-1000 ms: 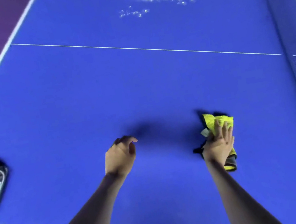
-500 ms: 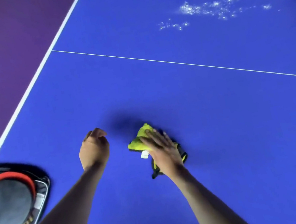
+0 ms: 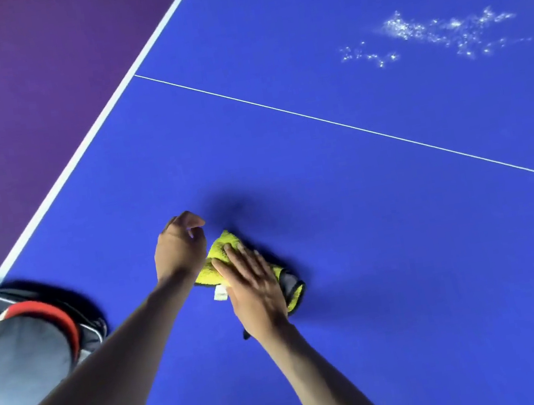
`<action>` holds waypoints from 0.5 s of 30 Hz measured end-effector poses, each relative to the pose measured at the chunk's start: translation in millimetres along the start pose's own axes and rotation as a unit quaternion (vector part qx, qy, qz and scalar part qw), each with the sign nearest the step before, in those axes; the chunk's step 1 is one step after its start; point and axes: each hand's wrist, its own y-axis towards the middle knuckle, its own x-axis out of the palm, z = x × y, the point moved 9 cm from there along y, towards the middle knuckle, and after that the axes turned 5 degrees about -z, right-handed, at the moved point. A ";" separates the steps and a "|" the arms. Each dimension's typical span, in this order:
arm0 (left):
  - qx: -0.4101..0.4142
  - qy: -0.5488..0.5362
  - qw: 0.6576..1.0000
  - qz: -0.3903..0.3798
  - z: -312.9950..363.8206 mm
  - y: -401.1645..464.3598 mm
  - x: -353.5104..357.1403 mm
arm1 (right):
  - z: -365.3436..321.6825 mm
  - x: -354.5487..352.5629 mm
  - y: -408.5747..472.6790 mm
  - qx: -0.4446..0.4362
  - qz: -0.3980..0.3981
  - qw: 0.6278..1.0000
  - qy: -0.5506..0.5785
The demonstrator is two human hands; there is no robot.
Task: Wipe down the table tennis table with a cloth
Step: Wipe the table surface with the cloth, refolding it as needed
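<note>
Leftward across the blue desk (image 3: 365,222) the right hand (image 3: 255,294) has swept the yellow cloth (image 3: 222,257), which now lies just beside the left hand (image 3: 178,246), close to the near left corner. Right fingers lie flat and spread, pressing the cloth down; the left hand hovers with fingers loosely curled, holding nothing. Wiping looks only partly done: a patch of white droplets (image 3: 441,34) sits far off beyond the centre line (image 3: 351,129), untouched. A paddle case (image 3: 26,342) crowds the left edge, while open surface stretches right and forward.
</note>
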 end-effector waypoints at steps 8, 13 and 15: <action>0.040 0.053 0.998 -0.012 18.0 38.1 6.6 | 166.1 -68.5 86.0 0.069 0.012 0.996 -0.059; 0.056 0.114 0.992 -0.015 0.9 59.1 13.3 | 244.0 -85.2 119.5 0.295 0.062 0.953 -0.039; 0.049 0.128 0.991 -0.011 -7.7 67.6 12.0 | 196.7 -65.6 122.0 0.255 0.079 0.963 -0.045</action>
